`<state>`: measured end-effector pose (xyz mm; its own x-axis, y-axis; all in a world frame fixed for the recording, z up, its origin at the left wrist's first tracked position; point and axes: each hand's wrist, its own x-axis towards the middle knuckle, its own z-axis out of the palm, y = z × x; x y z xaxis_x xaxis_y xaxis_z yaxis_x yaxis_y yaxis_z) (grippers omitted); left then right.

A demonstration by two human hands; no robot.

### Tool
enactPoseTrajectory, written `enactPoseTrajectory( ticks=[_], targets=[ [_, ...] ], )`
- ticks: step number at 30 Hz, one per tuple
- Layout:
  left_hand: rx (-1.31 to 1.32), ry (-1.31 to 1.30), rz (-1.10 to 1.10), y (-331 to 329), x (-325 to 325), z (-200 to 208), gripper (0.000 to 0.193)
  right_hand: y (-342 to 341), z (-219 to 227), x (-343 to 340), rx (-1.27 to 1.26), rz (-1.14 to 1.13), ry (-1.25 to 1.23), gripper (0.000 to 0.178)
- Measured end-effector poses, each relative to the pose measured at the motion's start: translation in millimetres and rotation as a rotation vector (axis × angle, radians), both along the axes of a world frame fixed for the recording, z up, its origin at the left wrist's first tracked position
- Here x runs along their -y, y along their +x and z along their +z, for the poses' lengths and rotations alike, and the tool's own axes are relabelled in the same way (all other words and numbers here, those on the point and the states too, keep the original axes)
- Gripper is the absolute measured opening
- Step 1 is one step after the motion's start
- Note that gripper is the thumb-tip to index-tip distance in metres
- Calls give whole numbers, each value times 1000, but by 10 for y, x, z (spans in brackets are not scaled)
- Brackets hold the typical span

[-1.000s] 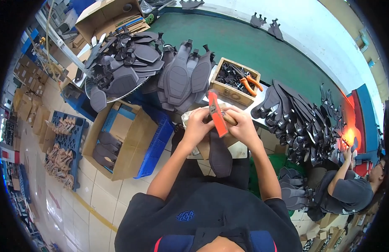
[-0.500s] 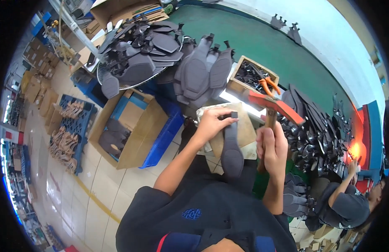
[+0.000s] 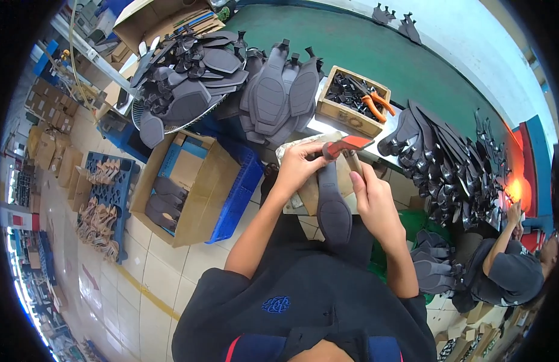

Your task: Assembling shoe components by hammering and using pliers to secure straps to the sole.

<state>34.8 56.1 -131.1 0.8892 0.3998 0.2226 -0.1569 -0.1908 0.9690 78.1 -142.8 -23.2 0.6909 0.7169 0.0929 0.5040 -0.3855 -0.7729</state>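
A dark grey shoe sole (image 3: 334, 217) lies lengthwise in front of me, its broad toe end toward my body. My left hand (image 3: 300, 166) is closed around its far, narrow heel end. In my right hand (image 3: 376, 202) is a hammer (image 3: 350, 158) with an orange-red head and a wooden handle. The hammer head is right at the heel end, beside my left fingers, and hides that tip. I cannot tell whether it touches. Beneath the sole is a worn, pale work surface (image 3: 308, 196).
Beyond my hands stands a wooden box (image 3: 350, 122) of small black pieces, with orange-handled pliers (image 3: 376, 107) on top. Heaped soles fill a wire basket (image 3: 189, 99) at the far left. Below it is a cardboard box (image 3: 201, 205). More soles (image 3: 442, 157) lie right, near a co-worker (image 3: 511, 274).
My right hand has swung the hammer down and left, from raised beside the sole to its heel end. My left hand keeps its grip. The whole view has shifted slightly.
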Motion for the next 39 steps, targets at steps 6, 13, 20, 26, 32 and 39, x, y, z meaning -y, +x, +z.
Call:
enactPoseTrajectory(
  ticks=[6,13,20,26,32,39],
  targets=[
    [-109,181,10,-127,30,58,71,-107,440,152,225,-51,220,35],
    [-262,618,19,-163,51,109,124,-6,-264,62,326,13,116,23],
    [-289,761,14,-209,-7,100,98,-220,595,321,16,-117,450,21],
    [-298,946,86,-286,28,147,68,-49,-4,210,88,-3,-32,15],
    [-51,297,-281,-548,338,447,21,289,45,148,272,-28,28,25],
    [-67,-175,-371,-1058,451,1031,21,322,-496,-38,696,380,-242,43]
  ],
)
